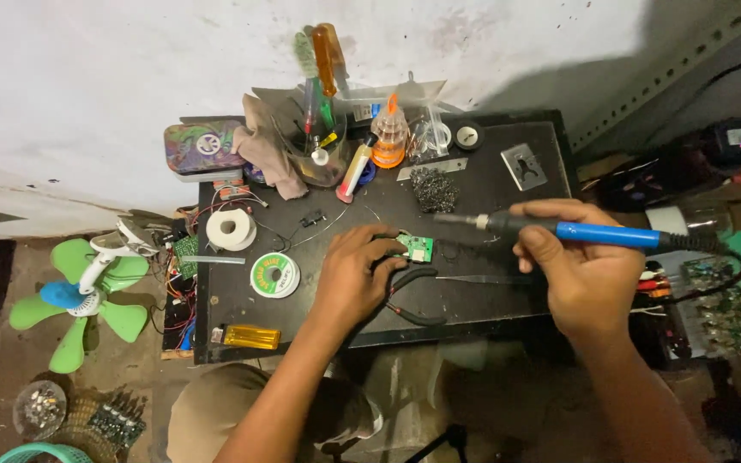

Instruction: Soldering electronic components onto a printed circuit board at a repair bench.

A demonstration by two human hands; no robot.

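Observation:
My left hand (355,274) rests on the black worktable (473,184), its fingertips pinching a small green circuit board (419,249). My right hand (576,266) grips a soldering iron with a blue handle (606,233). The iron's metal tip (452,219) points left and hovers just above and to the right of the board. Small pliers with black handles (409,296) lie on the table just below the board, under my left hand. Thin metal tweezers (482,279) lie to their right.
A clear jar of screwdrivers (319,129), an orange-capped bottle (388,135), a steel-wool wad (433,189), a white tape roll (231,229) and a solder wick spool (274,274) sit on the table. A green fan (87,296) lies on the floor at left. Circuit boards (718,300) pile up at right.

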